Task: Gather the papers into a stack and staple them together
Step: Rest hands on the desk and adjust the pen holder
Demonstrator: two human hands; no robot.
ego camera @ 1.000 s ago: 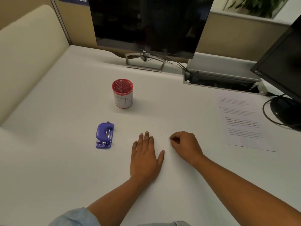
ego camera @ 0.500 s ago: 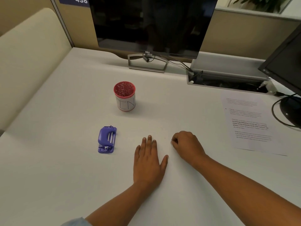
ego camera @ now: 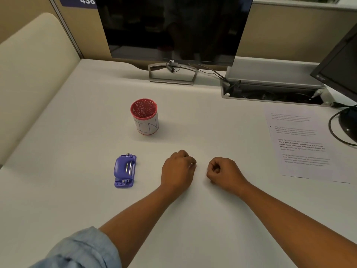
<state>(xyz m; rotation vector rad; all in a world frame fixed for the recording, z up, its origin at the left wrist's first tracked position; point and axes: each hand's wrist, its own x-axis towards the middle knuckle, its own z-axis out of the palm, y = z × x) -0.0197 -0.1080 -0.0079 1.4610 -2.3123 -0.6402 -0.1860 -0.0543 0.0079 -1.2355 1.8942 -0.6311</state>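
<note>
Printed white papers (ego camera: 303, 144) lie flat at the right side of the white desk (ego camera: 193, 219), a second sheet's edge showing under the top one. A small purple stapler (ego camera: 125, 171) sits on the desk left of centre. My left hand (ego camera: 178, 169) rests on the desk between stapler and papers, fingers curled into a loose fist with nothing in it. My right hand (ego camera: 222, 170) rests beside it as a closed fist, also empty. Both hands are well left of the papers.
A red-rimmed cup (ego camera: 145, 117) with a paper label stands behind the stapler. A Dell monitor (ego camera: 173, 29) on its stand is at the back. A cable tray (ego camera: 270, 89) and a second monitor's base (ego camera: 348, 124) with cables lie at the right.
My left hand, flat with fingers spread before, has curled into a fist. The right hand stays a fist. The camera view shifted slightly.
</note>
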